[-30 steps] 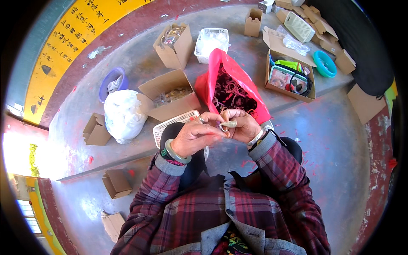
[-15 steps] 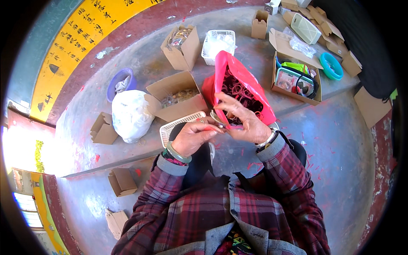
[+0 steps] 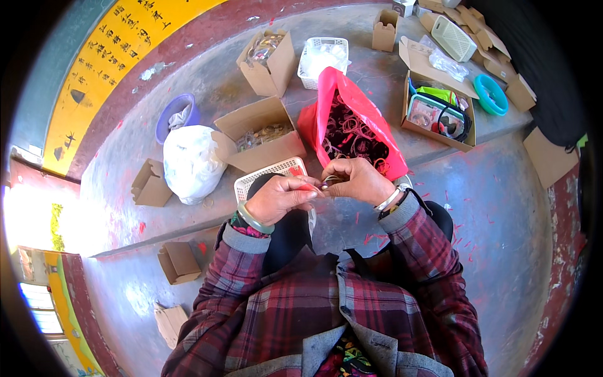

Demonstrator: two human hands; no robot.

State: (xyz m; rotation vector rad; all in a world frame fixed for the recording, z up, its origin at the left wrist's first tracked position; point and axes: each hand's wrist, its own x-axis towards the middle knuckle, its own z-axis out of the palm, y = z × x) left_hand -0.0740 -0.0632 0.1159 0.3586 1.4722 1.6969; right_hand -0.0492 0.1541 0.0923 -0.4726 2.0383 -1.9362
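Observation:
My left hand [image 3: 279, 198] is closed in a pinch on a thin red strip [image 3: 304, 178], which sticks out past the fingertips. Close against it, my right hand [image 3: 363, 181] is also pinched, its fingertips on a thin pale looped band [image 3: 332, 179]. The two sets of fingertips nearly meet, and what lies between them is too small to make out fully. Just beyond my hands stands an open bright pink-red plastic bag [image 3: 379, 123], with many thin loops [image 3: 355, 133] in its dark inside. Part of a cream perforated basket [image 3: 251, 183] shows beside my left hand.
Ahead lie an open cardboard box of small items [image 3: 271, 151], a stuffed white plastic bag [image 3: 193, 164], a purple basin [image 3: 164, 119] and a white basket [image 3: 308, 79]. Right of these are a filled carton [image 3: 440, 139] and a teal basin [image 3: 491, 94]. Red scraps dot the floor.
My right hand's spread fingers have drawn together into a pinch on the thin band. My left hand keeps its pinch on the red strip, with little movement.

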